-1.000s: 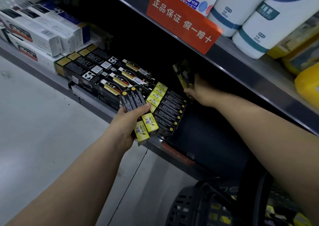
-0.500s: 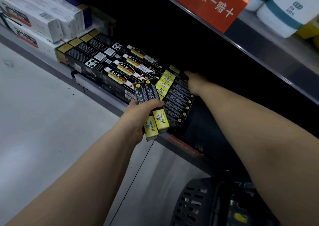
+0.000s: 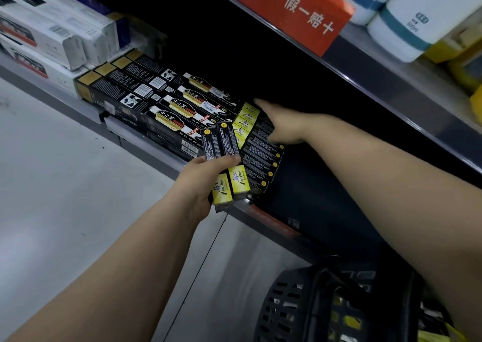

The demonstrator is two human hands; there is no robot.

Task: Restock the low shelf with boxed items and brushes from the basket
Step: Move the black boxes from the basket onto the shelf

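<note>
My left hand (image 3: 200, 177) grips two black boxes with yellow ends (image 3: 226, 164) just in front of the low shelf's front edge (image 3: 146, 143). My right hand (image 3: 280, 126) lies flat with fingers stretched out over a row of the same black and yellow boxes (image 3: 257, 153) lying on the low shelf. It holds nothing. The black basket (image 3: 300, 307) stands on the floor at the bottom right, with yellow items showing inside.
Black and gold boxes (image 3: 156, 101) fill the low shelf left of the row, and white boxes (image 3: 52, 36) lie further left. A red sign (image 3: 287, 10) hangs on the upper shelf, below white bottles (image 3: 417, 20). Dark open shelf space lies right of the row.
My right hand carried a box to the back of the row, let it go, and now lies flat on the boxes. My left hand kept its two boxes.
</note>
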